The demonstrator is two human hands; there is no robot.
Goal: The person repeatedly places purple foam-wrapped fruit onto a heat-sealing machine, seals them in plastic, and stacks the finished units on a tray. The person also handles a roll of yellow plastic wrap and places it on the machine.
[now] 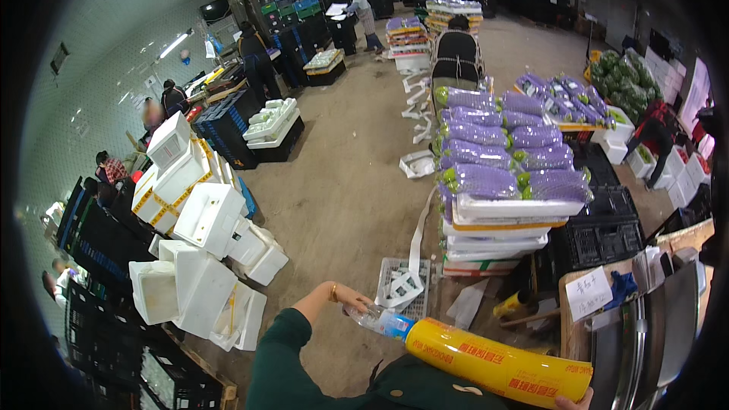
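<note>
My left hand (352, 303) grips the end of a clear plastic bottle (384, 322). The bottle's other end sits in the near end of a large yellow roll of plastic wrap (484, 359) with red printing, lying slantwise across my front. At the roll's far right end is my right hand (575, 401), mostly cut off by the picture's lower edge, with its fingers on the roll. Beyond the bottle, a white plastic basket (424, 296) on the floor holds a strip of white backing paper with labels (401, 289).
White foam boxes (205, 285) are heaped at left. Net-wrapped purple packs of green vegetables (484, 179) top stacked foam trays ahead. A co-worker (457, 57) bends behind them. At right stands a wrapping machine (621, 347) beside a handwritten sheet (588, 293). Black crates (603, 239) stand nearby.
</note>
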